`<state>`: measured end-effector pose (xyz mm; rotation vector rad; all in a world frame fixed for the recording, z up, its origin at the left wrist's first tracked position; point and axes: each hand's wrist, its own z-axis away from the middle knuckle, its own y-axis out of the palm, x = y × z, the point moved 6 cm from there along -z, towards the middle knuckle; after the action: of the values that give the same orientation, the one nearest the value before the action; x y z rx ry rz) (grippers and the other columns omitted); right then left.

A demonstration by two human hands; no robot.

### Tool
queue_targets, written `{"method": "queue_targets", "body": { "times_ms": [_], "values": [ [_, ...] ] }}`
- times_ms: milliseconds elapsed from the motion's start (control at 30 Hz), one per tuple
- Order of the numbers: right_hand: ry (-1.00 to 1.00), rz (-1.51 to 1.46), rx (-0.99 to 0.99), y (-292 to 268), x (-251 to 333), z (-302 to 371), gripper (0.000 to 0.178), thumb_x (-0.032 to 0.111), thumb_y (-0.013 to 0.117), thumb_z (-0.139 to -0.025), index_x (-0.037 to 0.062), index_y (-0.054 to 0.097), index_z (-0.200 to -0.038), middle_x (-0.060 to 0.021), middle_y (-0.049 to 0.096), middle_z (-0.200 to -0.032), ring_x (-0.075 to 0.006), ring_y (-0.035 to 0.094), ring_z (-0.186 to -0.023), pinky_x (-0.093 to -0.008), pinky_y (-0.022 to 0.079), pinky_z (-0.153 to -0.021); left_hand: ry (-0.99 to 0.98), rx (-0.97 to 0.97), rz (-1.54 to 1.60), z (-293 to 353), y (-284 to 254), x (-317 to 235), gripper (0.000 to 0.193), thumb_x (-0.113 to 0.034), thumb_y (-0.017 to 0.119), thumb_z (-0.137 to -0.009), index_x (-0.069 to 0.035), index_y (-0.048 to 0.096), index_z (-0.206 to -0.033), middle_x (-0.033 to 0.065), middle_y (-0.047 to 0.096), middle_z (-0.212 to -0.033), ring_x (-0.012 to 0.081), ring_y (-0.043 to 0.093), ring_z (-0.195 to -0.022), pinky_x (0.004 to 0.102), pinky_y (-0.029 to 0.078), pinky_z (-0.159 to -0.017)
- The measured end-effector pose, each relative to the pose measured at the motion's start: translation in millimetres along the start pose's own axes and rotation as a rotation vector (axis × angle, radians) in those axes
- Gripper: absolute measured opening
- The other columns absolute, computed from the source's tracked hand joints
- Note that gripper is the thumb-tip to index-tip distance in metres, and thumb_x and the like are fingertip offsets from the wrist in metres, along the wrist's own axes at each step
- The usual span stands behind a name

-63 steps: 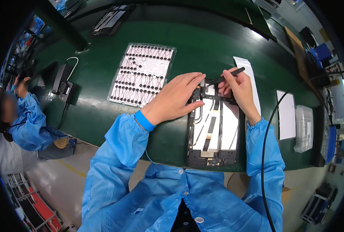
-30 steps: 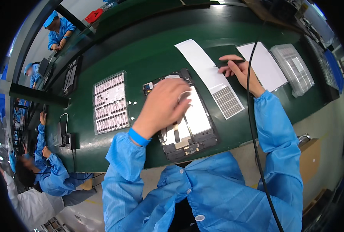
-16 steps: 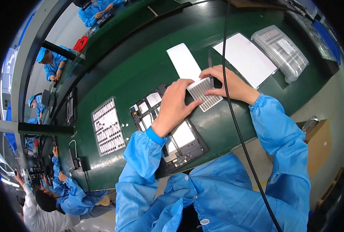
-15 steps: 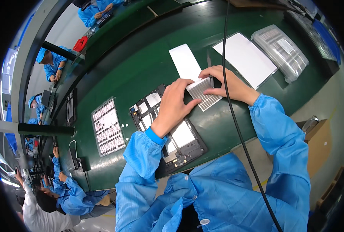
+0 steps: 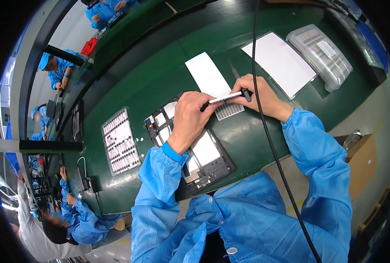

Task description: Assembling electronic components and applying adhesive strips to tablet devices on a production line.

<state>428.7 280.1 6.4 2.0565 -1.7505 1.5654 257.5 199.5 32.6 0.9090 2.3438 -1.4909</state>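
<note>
Both my hands hold a thin white-edged piece (image 5: 224, 97) over the bench, tilted nearly edge-on. My left hand (image 5: 188, 115) pinches its left end and wears a blue wristband. At the right end are the closed fingers of my right hand (image 5: 261, 97), which also has a slim dark tool (image 5: 246, 94) between its fingers; a pointed grey end sticks out beyond them. Below the piece shows a sheet of pale parallel strips (image 5: 231, 112). Behind it lies a white sheet (image 5: 207, 74). An opened tablet-like device (image 5: 217, 160) lies under my left wrist, partly hidden.
To the left is a clear tray (image 5: 121, 142) with rows of small black-ended wired parts. A framed white sheet (image 5: 285, 65) and clear plastic trays (image 5: 320, 55) sit at the right. A black cable (image 5: 269, 144) hangs across the view. Co-workers in blue sit beyond the bench.
The strip-patterned face between my hands has given way to a near edge-on piece, with a strip sheet visible below. My left hand has turned and shifted slightly left.
</note>
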Motion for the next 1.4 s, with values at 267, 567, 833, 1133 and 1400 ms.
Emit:
{"method": "queue_targets", "body": {
  "times_ms": [267,567,833,1133,1400],
  "values": [
    [-0.069,-0.025,0.01,-4,4,-3,0.028,0.014,0.072,-0.094,0.0076,0.065,-0.12,-0.0078,0.074,-0.091,-0.0241,0.069,-0.087,-0.0336,0.054,-0.085,0.037,0.086,-0.017,5,12,8,0.027,-0.022,0.08,-0.084,-0.004,0.076,-0.105,0.0116,0.074,-0.097,0.0309,0.07,-0.096,0.0382,0.051,-0.091],
    [0.371,-0.42,-0.237,-26,-35,6,0.032,0.028,0.048,-0.111,0.0051,0.068,-0.12,-0.0048,0.07,-0.079,-0.0055,0.057,-0.063,-0.0198,0.046,-0.06,0.035,0.153,-0.208,6,14,5,0.053,-0.037,0.077,-0.084,-0.004,0.069,-0.124,0.0186,0.058,-0.141,0.035,0.05,-0.134,0.0466,0.035,-0.113],
    [0.565,-0.581,-0.102,-15,-49,10,0.024,0.027,0.066,-0.102,0.0025,0.067,-0.102,-0.0044,0.069,-0.078,-0.0069,0.06,-0.059,-0.02,0.045,-0.053,0.015,0.171,-0.201,9,17,9,0.055,-0.04,0.076,-0.084,-0.004,0.069,-0.124,0.0195,0.058,-0.14,0.0352,0.048,-0.137,0.0496,0.031,-0.117],
    [0.619,-0.449,-0.027,-18,-48,9,0.022,0.022,0.066,-0.101,0.0006,0.07,-0.104,-0.0064,0.071,-0.079,-0.0067,0.059,-0.057,-0.0195,0.044,-0.05,-0.001,0.17,-0.212,10,21,9,0.057,-0.043,0.076,-0.086,-0.007,0.066,-0.129,0.017,0.057,-0.143,0.0348,0.049,-0.136,0.049,0.031,-0.117],
    [0.604,-0.681,-0.208,-9,-61,2,0.026,0.028,0.064,-0.103,0.0014,0.066,-0.106,-0.0009,0.063,-0.077,-0.0077,0.059,-0.064,-0.0216,0.045,-0.057,0.036,0.137,-0.16,14,15,11,0.06,-0.042,0.078,-0.083,-0.005,0.063,-0.129,0.0196,0.057,-0.138,0.0354,0.05,-0.133,0.0502,0.031,-0.118]
  ]
}}
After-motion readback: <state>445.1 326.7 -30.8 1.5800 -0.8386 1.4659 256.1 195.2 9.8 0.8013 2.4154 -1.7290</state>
